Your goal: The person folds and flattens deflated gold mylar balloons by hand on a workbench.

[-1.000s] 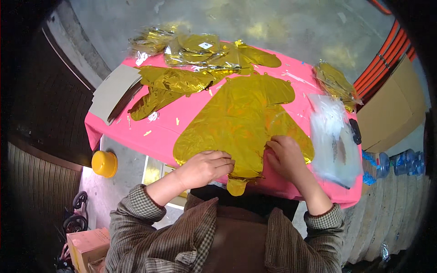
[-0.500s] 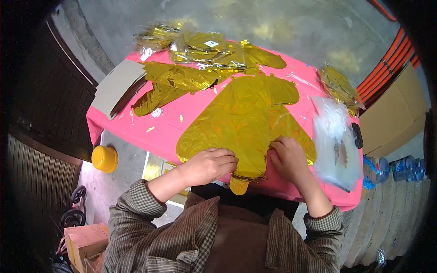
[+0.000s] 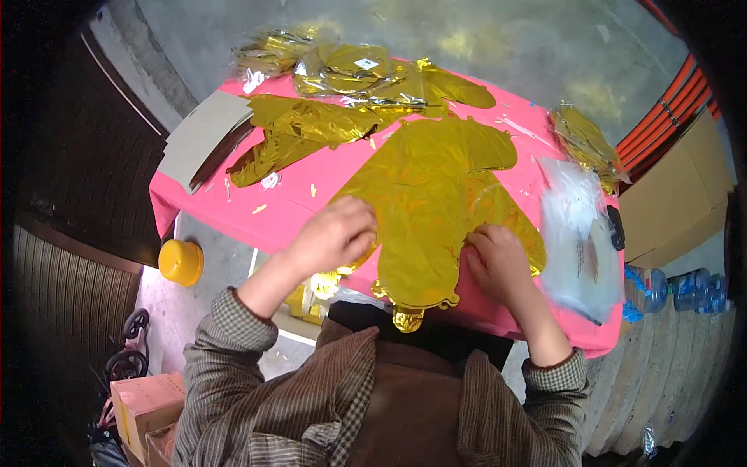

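A large flat gold foil balloon (image 3: 424,194) lies spread near the front edge of the pink-covered table, its tabbed lower end hanging over the edge. My left hand (image 3: 338,233) is closed on the balloon's left part, slightly lifted; its palm side is hidden. On the other side, my right hand (image 3: 498,257) has curled fingers pinching the foil where the right part meets the middle strip. Another gold foil balloon (image 3: 311,128), loosely folded, lies beyond to the left.
Clear-bagged gold foil packs (image 3: 342,70) sit along the far edge, another pack (image 3: 587,144) at the right corner. Clear plastic bags (image 3: 580,257) lie at right beside a black object (image 3: 615,227). Grey card sheets (image 3: 204,140) are stacked left. A yellow tub (image 3: 180,262) stands below.
My left hand has moved left and up, drawing the balloon's left part up from the table. The balloon's middle strip lies more exposed, and my right hand has barely shifted.
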`<state>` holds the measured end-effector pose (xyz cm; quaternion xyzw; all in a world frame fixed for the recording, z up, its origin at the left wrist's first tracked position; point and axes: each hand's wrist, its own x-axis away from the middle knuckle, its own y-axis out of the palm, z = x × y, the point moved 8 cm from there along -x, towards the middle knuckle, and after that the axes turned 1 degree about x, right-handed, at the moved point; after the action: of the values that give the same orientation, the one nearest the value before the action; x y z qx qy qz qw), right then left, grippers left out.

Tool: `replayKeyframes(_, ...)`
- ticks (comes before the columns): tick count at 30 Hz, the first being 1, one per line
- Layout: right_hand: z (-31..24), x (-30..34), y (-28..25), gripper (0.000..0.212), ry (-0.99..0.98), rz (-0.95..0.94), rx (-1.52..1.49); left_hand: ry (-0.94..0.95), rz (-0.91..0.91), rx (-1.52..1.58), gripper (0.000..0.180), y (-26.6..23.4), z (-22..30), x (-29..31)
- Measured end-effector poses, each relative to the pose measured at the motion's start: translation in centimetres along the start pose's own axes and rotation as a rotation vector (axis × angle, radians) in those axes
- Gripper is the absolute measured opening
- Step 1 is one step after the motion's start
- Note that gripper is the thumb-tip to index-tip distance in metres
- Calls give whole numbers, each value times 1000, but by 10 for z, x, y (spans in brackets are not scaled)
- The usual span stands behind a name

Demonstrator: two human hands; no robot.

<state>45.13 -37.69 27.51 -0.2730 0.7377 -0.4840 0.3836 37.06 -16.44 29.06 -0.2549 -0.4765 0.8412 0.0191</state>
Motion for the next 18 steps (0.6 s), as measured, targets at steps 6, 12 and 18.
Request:
replayKeyframes(6,2,1,3,27,12,-7,1,-32,-91,15,17,13,-9,-6)
replayKeyframes(12,0,1,2,28,-11,12,6,-34,-142,-16,18,17,-10,-5)
replayKeyframes(18,-1,0,0,27,-8,9,-3,-14,-187,-31,19,18,-7,-6)
